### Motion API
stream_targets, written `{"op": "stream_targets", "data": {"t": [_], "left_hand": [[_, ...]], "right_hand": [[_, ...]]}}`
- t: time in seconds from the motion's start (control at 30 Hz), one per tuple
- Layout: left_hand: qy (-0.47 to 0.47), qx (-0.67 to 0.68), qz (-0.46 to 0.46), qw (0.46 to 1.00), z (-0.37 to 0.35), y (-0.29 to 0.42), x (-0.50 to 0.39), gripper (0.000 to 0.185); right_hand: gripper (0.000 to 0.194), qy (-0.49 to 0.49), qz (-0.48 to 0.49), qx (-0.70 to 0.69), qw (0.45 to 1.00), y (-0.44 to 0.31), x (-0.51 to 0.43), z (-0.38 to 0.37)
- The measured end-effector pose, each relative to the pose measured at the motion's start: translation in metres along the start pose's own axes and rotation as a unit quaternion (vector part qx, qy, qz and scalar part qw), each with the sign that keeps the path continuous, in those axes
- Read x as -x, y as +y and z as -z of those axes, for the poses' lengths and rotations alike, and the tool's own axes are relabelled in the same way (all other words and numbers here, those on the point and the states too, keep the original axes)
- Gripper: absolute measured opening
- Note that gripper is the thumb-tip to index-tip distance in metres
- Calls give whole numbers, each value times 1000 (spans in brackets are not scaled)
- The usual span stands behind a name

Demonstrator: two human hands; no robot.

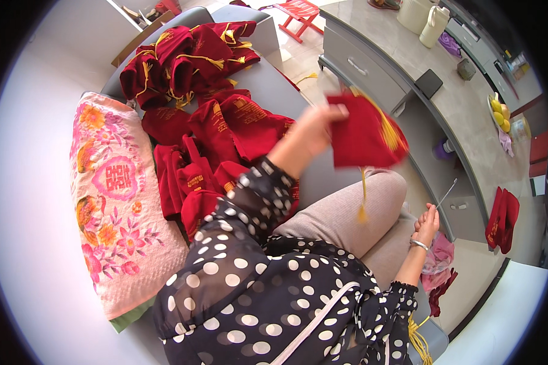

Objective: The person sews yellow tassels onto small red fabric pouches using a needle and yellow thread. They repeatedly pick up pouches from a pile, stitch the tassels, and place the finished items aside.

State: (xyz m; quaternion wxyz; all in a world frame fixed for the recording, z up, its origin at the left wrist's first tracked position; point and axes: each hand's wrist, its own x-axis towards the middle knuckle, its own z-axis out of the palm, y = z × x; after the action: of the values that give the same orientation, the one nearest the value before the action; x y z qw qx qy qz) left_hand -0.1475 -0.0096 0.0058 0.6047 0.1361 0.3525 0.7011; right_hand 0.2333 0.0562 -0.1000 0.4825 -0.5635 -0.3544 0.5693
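My left hand (314,127) pinches a dark red cloth pouch (358,137) by its edge, raised above my lap and blurred. Yellow tassels and cord hang from that pouch, one tassel dangling below it. Over to the right, my right hand (427,224) is closed around a thin metal rod (447,192) whose small tip looks hooked, though this is too fine to be sure. A silver bangle circles the right wrist. Beside my left arm, several red cloth pieces (219,132) with gold printing lie spread on the grey sofa seat (274,80).
A pile of red pouches with yellow tassels (187,59) sits farther along the sofa. A pink floral towel (114,191) covers the backrest. At right stands a grey cabinet (370,68); red cloth (502,219) hangs at its edge. Yellow cords (418,342) lie by my right side.
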Motion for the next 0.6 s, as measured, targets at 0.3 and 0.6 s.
{"op": "stream_targets", "data": {"t": [0.3,0.6], "left_hand": [[-11,112,-566,817,112,324,26,57],[234,206,-353,882,170,176,10,37]], "right_hand": [[25,-19,4,-11,1000,-6,13,5],[24,-20,0,-18,1000,-3,13,10]]}}
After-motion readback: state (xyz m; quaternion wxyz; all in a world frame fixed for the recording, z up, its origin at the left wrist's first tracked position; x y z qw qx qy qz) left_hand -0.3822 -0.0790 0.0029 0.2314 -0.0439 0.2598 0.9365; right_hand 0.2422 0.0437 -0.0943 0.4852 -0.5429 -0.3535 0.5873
